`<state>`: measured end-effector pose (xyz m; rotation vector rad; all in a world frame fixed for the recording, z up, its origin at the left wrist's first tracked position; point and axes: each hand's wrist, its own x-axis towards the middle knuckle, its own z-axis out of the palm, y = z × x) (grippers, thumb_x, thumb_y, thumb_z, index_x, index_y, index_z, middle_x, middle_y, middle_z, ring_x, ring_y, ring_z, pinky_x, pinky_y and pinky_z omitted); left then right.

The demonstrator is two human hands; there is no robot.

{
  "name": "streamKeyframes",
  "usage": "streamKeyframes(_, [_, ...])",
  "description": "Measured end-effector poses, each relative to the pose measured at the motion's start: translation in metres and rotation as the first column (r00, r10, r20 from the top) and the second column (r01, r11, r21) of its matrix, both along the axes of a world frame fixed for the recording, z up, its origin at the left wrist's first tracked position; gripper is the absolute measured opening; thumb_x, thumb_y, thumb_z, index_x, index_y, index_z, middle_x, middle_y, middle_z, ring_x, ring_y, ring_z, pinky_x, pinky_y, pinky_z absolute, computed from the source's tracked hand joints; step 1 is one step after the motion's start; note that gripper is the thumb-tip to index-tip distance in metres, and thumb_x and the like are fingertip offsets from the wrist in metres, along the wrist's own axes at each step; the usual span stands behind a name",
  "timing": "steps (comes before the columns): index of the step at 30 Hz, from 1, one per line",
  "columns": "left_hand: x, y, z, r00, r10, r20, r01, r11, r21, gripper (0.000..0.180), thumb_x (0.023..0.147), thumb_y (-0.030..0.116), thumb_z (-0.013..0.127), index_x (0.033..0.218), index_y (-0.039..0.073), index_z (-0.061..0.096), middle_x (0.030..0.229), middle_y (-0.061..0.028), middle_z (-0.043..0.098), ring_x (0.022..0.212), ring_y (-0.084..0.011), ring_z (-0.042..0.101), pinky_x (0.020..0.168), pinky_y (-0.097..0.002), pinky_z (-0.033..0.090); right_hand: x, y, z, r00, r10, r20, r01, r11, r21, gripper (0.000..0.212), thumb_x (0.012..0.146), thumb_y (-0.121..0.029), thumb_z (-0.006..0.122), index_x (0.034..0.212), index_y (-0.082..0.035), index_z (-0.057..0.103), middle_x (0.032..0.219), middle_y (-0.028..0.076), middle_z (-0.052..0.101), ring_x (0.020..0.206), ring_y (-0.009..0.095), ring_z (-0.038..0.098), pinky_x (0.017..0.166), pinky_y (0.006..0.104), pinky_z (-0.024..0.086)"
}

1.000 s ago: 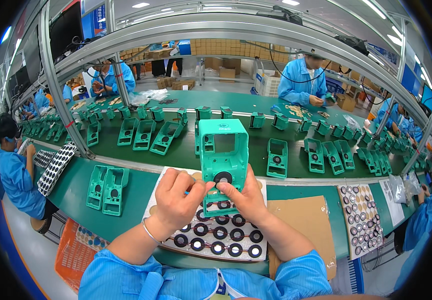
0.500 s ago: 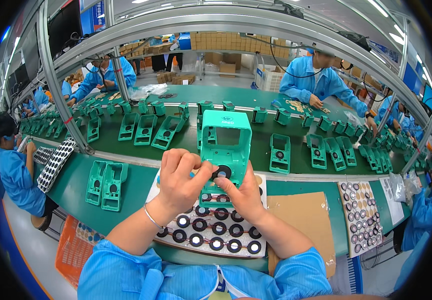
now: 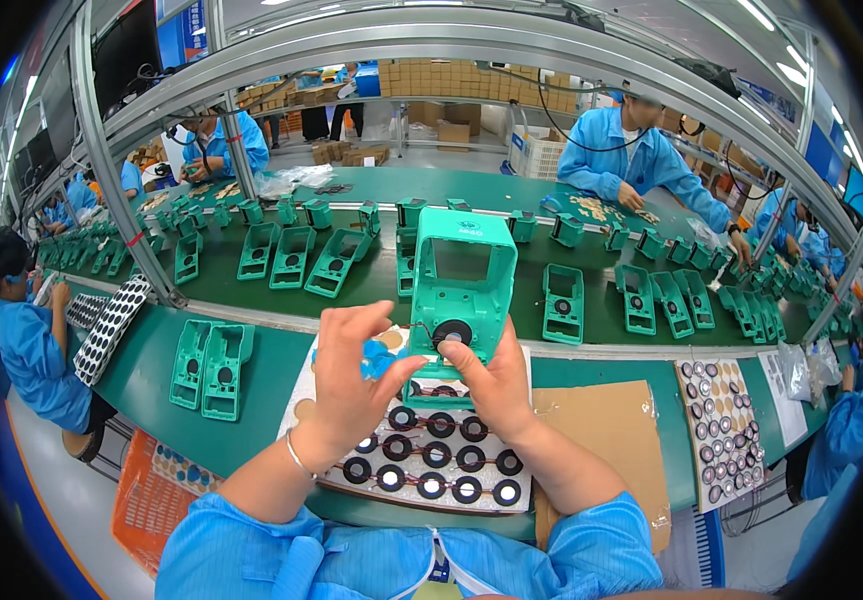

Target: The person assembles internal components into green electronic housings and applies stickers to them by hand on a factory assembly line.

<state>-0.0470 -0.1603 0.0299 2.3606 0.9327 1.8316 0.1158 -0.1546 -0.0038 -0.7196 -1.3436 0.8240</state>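
My right hand (image 3: pixel 495 385) grips a green plastic housing (image 3: pixel 467 235) by its lower right side, holding it tilted above the bench. The thumb presses on a black round speaker (image 3: pixel 453 333) inside the housing, and thin dark red wires run from its left edge. To the left of the housing my left hand (image 3: pixel 347 375) is raised, thumb and fingers apart. Blue patches (image 3: pixel 380 357) show between those fingers; I cannot tell whether they are held or lie behind. Below both hands is a white foam board (image 3: pixel 352 490) with rows of similar round speakers, partly hidden by my arms.
Two green housings (image 3: pixel 224 375) lie at the left. A cardboard sheet (image 3: pixel 602 450) is at the right, beside another board of round parts (image 3: pixel 722 440). Beyond runs a green conveyor (image 3: pixel 402 330) with many housings, under a metal frame (image 3: pixel 452 35). Co-workers (image 3: pixel 642 155) sit around.
My left hand has drawn back from the speaker to the left, and its fingers have spread. The housing has shifted slightly right and up in my right hand.
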Motion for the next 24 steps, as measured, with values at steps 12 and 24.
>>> streamKeyframes(12, [0.006, 0.002, -0.006, 0.784, -0.326, 0.529, 0.614, 0.54, -0.576, 0.026, 0.083, 0.003, 0.06, 0.107, -0.002, 0.051, 0.089, -0.0044, 0.058, 0.081, -0.0076, 0.055, 0.071, -0.0213, 0.047, -0.002, -0.004, 0.006, 1.0, 0.007, -0.011, -0.007, 1.0, -0.007, 0.034, 0.085, -0.016, 0.061, 0.11, 0.0, 0.046, 0.094, 0.007, 0.059, 0.084, 0.012, 0.056, 0.075, 0.0267, 0.046])
streamKeyframes(24, [0.014, 0.013, -0.018, 0.829, -0.283, 0.483, 0.551, 0.562, -0.617, 0.027, 0.081, 0.001, 0.06, 0.105, -0.004, 0.047, 0.093, -0.0075, 0.056, 0.082, -0.0099, 0.055, 0.067, -0.0231, 0.05, 0.005, 0.008, 0.011, 0.979, 0.143, -0.145, -0.175, 0.953, -0.246, 0.035, 0.086, -0.018, 0.058, 0.113, 0.001, 0.044, 0.099, 0.006, 0.056, 0.09, 0.011, 0.053, 0.079, 0.0267, 0.045])
